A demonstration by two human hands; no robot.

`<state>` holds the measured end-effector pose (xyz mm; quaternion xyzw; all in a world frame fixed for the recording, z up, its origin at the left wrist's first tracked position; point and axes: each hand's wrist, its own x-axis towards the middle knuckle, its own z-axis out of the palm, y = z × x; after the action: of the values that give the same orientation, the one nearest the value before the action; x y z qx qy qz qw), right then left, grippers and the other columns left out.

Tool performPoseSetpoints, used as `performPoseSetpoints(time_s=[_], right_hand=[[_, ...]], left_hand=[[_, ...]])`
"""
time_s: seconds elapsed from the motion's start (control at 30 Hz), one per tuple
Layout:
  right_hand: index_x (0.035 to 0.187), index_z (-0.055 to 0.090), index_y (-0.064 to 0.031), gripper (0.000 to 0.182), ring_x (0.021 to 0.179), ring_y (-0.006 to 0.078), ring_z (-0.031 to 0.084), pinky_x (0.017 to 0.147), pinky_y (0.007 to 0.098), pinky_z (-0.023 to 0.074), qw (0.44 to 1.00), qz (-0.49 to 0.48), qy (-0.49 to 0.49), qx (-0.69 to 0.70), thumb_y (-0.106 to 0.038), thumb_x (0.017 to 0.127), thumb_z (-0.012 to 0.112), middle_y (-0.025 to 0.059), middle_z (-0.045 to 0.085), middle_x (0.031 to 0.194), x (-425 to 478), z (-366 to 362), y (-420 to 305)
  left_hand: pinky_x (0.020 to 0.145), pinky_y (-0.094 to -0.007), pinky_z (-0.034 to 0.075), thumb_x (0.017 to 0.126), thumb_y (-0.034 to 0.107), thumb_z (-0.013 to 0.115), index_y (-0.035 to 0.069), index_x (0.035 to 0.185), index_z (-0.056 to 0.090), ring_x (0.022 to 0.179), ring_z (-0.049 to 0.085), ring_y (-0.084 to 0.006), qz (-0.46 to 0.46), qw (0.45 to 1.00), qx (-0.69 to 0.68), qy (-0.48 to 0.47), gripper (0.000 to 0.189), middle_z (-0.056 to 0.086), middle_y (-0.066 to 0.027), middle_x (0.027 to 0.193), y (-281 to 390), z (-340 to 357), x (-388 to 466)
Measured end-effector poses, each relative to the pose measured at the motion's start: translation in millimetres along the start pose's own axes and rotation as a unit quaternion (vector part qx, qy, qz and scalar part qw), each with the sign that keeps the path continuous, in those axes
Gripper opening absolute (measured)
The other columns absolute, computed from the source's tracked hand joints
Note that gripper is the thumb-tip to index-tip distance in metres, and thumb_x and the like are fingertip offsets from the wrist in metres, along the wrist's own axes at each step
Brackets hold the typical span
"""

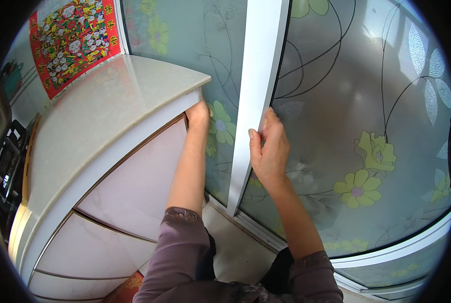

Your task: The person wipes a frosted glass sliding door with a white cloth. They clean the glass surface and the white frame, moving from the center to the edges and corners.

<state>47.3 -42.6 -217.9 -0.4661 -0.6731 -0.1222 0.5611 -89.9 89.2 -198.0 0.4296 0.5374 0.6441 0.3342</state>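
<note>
My right hand (271, 149) grips the edge of the white frame (256, 72) of a sliding glass door. Its thumb rests near the front face while the fingers lie along the side toward the glass. My left hand (199, 114) is at the end corner of the cabinet, just under the stone countertop (85, 117) and close to the frosted glass panel (225, 113). Its fingers are mostly hidden, so their grip does not show. Yellow-green flowers and dark curling lines decorate the right glass panel (324, 125).
Pale cabinet doors (134, 174) with dark trim stand below the countertop. A black gas stove (9, 163) sits at the far left. Behind the countertop hangs a red printed poster (76, 45) with writing. The door track (261, 231) crosses the tiled floor (235, 246).
</note>
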Motion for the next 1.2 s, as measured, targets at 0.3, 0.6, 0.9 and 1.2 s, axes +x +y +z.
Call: performPoseSetpoints(time_s=[0.3,0.6,0.9,1.2], right_hand=[[0.128,0.038,0.0072,0.054,0.084,0.0340,0.059,0.071,0.0421,0.0485,0.999,-0.022,0.018,-0.020,-0.004,0.082,0.063,0.0234,0.056,0.107,1.0,3.2,3.9],[0.127,0.039,0.0066,0.053,0.087,0.0349,0.058,0.071,0.0419,0.0486,0.999,-0.006,0.016,0.027,-0.003,0.081,0.063,0.0234,0.056,0.111,-2.6,4.9,-0.4],[0.126,0.039,0.0073,0.053,0.094,0.0362,0.058,0.075,0.0418,0.0502,1.000,-0.003,0.002,0.012,-0.004,0.081,0.064,0.0230,0.057,0.110,-2.1,2.3,1.8],[0.125,0.039,0.0081,0.053,0.096,0.0375,0.057,0.075,0.0422,0.0502,0.999,-0.026,0.023,0.014,-0.004,0.081,0.064,0.0226,0.058,0.106,-0.4,2.0,0.9]], left_hand=[[0.112,-0.0455,0.014,0.100,0.036,0.030,-0.001,0.141,0.036,0.133,0.031,-0.0381,0.318,0.947,0.015,0.038,0.055,0.044,-0.0243,0.135,-27.1,17.6,-48.8],[0.071,-0.0372,0.038,0.098,0.046,0.035,-0.002,0.072,0.045,0.073,0.045,-0.0224,0.332,0.939,0.037,0.074,0.056,0.048,-0.0120,0.071,-45.3,9.3,2.6],[0.094,-0.0297,0.036,0.096,0.038,0.043,-0.006,0.112,0.053,0.099,0.048,-0.0168,0.182,0.972,-0.144,-0.037,0.047,0.054,-0.0080,0.109,-26.2,-1.5,-9.8],[0.107,-0.0358,0.027,0.101,0.038,0.034,-0.003,0.140,0.036,0.131,0.037,-0.0283,0.277,0.959,0.003,-0.054,0.057,0.041,-0.0191,0.139,-46.7,-9.2,-26.6]])
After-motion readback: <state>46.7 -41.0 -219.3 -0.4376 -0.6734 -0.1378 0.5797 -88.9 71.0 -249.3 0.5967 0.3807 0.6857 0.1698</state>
